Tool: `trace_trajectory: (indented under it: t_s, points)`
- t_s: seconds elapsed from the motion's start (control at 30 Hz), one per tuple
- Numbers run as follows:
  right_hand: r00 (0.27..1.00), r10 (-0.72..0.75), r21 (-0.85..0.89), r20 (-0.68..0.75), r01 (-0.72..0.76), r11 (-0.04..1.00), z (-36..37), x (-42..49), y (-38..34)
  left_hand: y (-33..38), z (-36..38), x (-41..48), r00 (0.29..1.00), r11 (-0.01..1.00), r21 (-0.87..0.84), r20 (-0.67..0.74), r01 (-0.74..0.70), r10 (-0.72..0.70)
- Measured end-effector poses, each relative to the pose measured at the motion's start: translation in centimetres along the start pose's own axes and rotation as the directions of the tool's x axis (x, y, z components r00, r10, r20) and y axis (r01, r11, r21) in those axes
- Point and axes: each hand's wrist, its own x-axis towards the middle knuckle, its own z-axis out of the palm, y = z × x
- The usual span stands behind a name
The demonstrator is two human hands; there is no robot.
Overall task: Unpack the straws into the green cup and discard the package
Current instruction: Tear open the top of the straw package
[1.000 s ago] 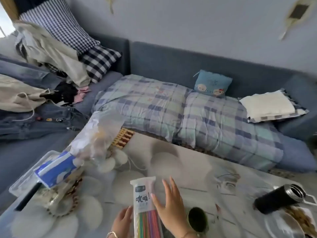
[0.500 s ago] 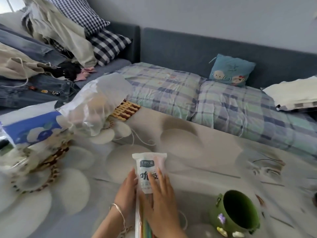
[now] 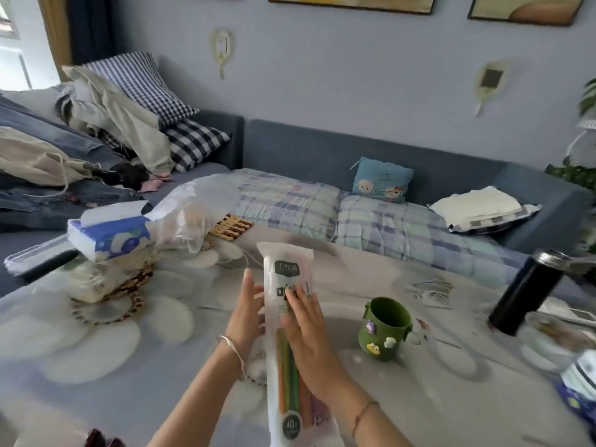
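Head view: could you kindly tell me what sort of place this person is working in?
Most likely a lived-in home sitting room: a blue sofa spread with a plaid quilt, a heap of clothes piled at one end, and framed pictures on the wall above.

Straw package (image 3: 288,285) glossy clear plastic; green cup (image 3: 384,329) matt (felt-like?); flask (image 3: 522,293) matt black, metal rim.
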Motion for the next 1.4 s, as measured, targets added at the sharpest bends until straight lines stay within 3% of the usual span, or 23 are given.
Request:
trace_trajectory:
  t_s: [0.17, 0.5, 0.63, 0.87, 1.13, 1.4]
  points:
    - [0.996, -0.075, 0.263, -0.052, 0.086, 0.961, -2.2, -4.7, -5.2, 3.0, -0.7, -5.7, 0.987, 0.994, -0.064, 0.126, -0.091, 0.098]
    - [0.987, -0.060, 0.412, -0.148, 0.117, 0.904, -5.8, -10.2, -8.0, 5.1, 1.1, -12.1, 0.957, 0.991, -0.005, 0.258, -0.134, 0.130]
    - [0.978, -0.034, 0.377, -0.206, 0.112, 0.919, -6.9, -11.8, -7.9, 5.4, 1.6, -12.5, 0.956, 0.988, 0.083, 0.274, -0.133, 0.106]
    - [0.984, -0.042, 0.376, -0.173, 0.106, 0.921, -8.7, -12.7, -9.2, 5.6, 2.7, -13.4, 0.940, 0.960, 0.203, 0.318, -0.191, 0.120]
    - [0.981, -0.115, 0.441, -0.153, 0.172, 0.881, -9.5, -13.3, -9.6, 6.2, 3.2, -14.7, 0.916, 0.943, 0.247, 0.385, -0.222, 0.115]
    - [0.987, -0.075, 0.524, -0.142, 0.139, 0.841, -10.2, -13.8, -9.3, 5.6, 4.2, -15.0, 0.893, 0.913, 0.274, 0.416, -0.302, 0.171]
